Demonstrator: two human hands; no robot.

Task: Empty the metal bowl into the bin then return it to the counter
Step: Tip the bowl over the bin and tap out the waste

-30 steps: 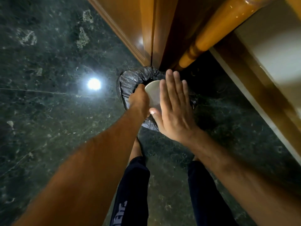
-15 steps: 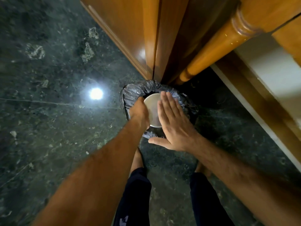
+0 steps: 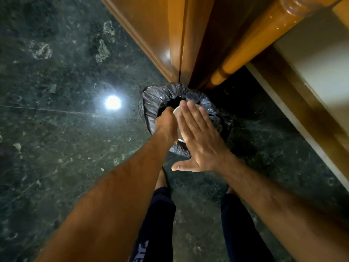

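Observation:
A small bin lined with a black plastic bag (image 3: 154,103) stands on the dark floor against the wooden cabinet corner. Over its mouth, my left hand (image 3: 166,123) grips the rim of the metal bowl (image 3: 177,112), which is turned upside down so its pale underside faces me. My right hand (image 3: 198,137) lies flat on the bowl's bottom, fingers straight and together, thumb spread out. Most of the bowl is hidden under both hands. What is inside the bin cannot be seen.
Polished wooden cabinet panels (image 3: 160,35) and a round wooden post (image 3: 255,44) rise right behind the bin. A pale wall with wooden trim (image 3: 302,118) runs along the right. Dark green marble floor (image 3: 56,129) with a bright lamp reflection spreads left. My legs stand just below the bin.
My right hand has slid back and forth flat over the upturned bowl's bottom. The left hand keeps its grip over the bin. The view has shifted slightly.

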